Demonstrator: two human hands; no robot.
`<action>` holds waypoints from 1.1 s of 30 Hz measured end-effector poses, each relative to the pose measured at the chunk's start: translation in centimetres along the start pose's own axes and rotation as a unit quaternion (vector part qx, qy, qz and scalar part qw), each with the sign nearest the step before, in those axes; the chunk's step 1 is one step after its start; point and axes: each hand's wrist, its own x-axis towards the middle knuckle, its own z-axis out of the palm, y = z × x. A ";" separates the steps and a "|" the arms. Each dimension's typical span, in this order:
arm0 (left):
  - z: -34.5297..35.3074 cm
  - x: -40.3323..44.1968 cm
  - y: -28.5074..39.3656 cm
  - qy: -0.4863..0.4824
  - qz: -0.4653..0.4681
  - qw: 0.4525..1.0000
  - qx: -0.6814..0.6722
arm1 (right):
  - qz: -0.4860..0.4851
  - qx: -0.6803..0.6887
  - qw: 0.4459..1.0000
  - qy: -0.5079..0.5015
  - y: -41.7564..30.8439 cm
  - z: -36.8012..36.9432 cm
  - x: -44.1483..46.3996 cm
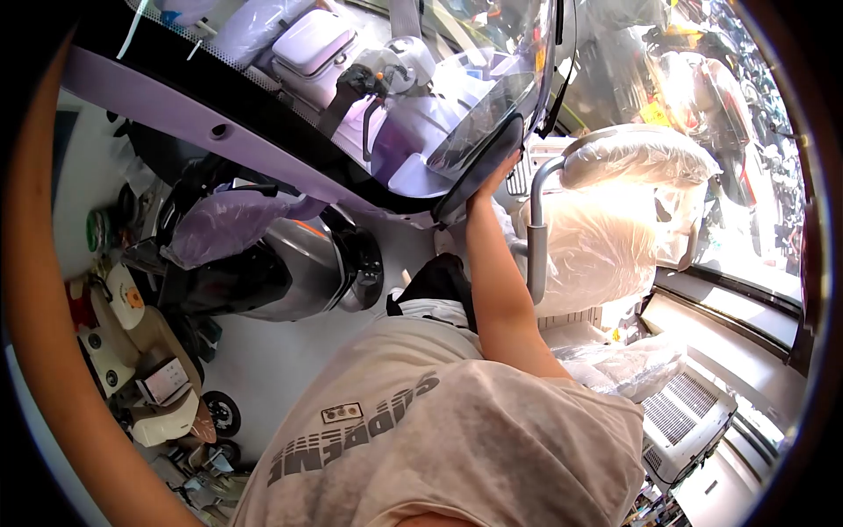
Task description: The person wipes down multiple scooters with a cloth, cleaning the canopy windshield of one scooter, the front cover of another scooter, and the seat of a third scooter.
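Note:
In front of me stands a lavender vehicle (149,101) with a black-bordered glass panel, its handlebar (362,79) showing inside. My right hand (497,176) reaches up to the long black side piece (479,171), which looks like a mirror, at the vehicle's right corner. Its fingers look stretched out and lie along the edge; part of the hand is hidden behind the black piece. My left arm (75,369) runs up along the left border of the view, and the hand at its end is outside the picture.
A grey and black scooter (303,263) with purple plastic on its handlebar is at left. Beyond it are cream scooters (167,413) and a loose wheel (221,413). A plastic-wrapped seat (597,228) with a grey metal armrest (536,237) stands close on my right, near a white slatted unit (689,422).

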 end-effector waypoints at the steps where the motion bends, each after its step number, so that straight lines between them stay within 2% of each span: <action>1: -0.1 -0.4 0.6 0.006 -0.002 1.000 0.003 | -0.005 -0.061 0.998 -0.023 -0.2 -0.5 2.1; 3: -0.6 -1.2 1.7 -0.015 -0.005 0.996 -0.088 | -0.101 -0.044 0.993 -0.043 -0.6 0.5 6.4; 6: -1.3 -1.9 3.0 -0.013 -0.028 0.996 -0.078 | -0.219 0.013 0.974 -0.051 -8.6 1.6 11.3; 7: -1.1 -1.6 2.4 -0.002 -0.012 0.999 -0.046 | -0.206 -0.100 0.971 -0.069 -10.2 2.1 12.2; 8: 0.4 -1.2 0.1 0.031 -0.016 0.998 0.053 | -0.200 -0.212 0.952 -0.089 -11.5 2.6 13.1; 9: -0.3 -1.7 1.0 0.061 0.011 0.996 0.066 | -0.323 -0.221 0.918 -0.058 -11.9 3.7 14.5; 10: 0.1 -2.1 1.0 0.116 0.044 0.989 0.084 | -0.348 -0.233 0.906 -0.055 -13.0 5.1 16.2; 12: 0.1 -2.3 1.2 0.142 0.035 0.986 0.085 | -0.327 -0.165 0.927 -0.084 -18.0 7.3 17.6; 14: -0.5 -2.3 2.4 0.120 -0.003 0.989 0.082 | -0.318 -0.097 0.938 -0.097 -26.0 8.5 16.6; 16: -0.7 -2.0 1.8 0.111 -0.026 0.992 0.060 | -0.387 -0.087 0.915 -0.073 -30.4 11.1 17.4; 18: -1.7 -3.0 0.3 0.039 -0.022 0.997 0.057 | -0.433 -0.081 0.893 -0.092 -35.8 12.5 16.4; 20: -3.4 -4.5 -1.7 0.022 0.040 0.999 -0.021 | -0.440 -0.071 0.889 -0.105 -41.2 13.5 14.4; 21: -5.4 -6.4 -1.2 -0.014 -0.017 0.997 -0.071 | -0.458 -0.083 0.879 -0.107 -42.9 13.9 13.8; 23: -8.3 -12.9 -0.7 -0.001 -0.105 0.963 -0.247 | -0.481 -0.080 0.866 -0.115 -45.8 14.4 12.2; 24: -10.0 -17.4 -0.9 -0.001 -0.124 0.949 -0.289 | -0.517 -0.072 0.846 -0.110 -46.9 14.8 11.5; 26: -14.7 -27.1 0.3 -0.038 -0.185 0.951 -0.244 | -0.557 -0.084 0.819 -0.114 -49.2 14.8 9.2; 27: -16.7 -32.1 1.2 -0.057 -0.247 0.944 -0.212 | -0.577 -0.085 0.804 -0.117 -50.1 14.7 7.8; 28: -18.1 -37.4 2.0 -0.054 -0.325 0.918 -0.223 | -0.596 -0.089 0.790 -0.117 -50.7 14.4 6.5; 29: -19.3 -42.6 3.1 -0.046 -0.446 0.862 -0.237 | -0.618 -0.080 0.774 -0.116 -51.0 14.4 5.4; 30: -20.4 -48.9 3.4 -0.032 -0.507 0.830 -0.231 | -0.639 -0.071 0.759 -0.103 -51.2 14.6 4.6; 31: -21.0 -55.7 3.4 0.005 -0.512 0.823 -0.246 | -0.648 -0.061 0.752 -0.102 -51.4 14.6 3.7; 33: -24.0 -61.8 7.4 0.031 -0.685 0.703 -0.188 | -0.666 -0.031 0.739 -0.095 -51.9 14.5 1.9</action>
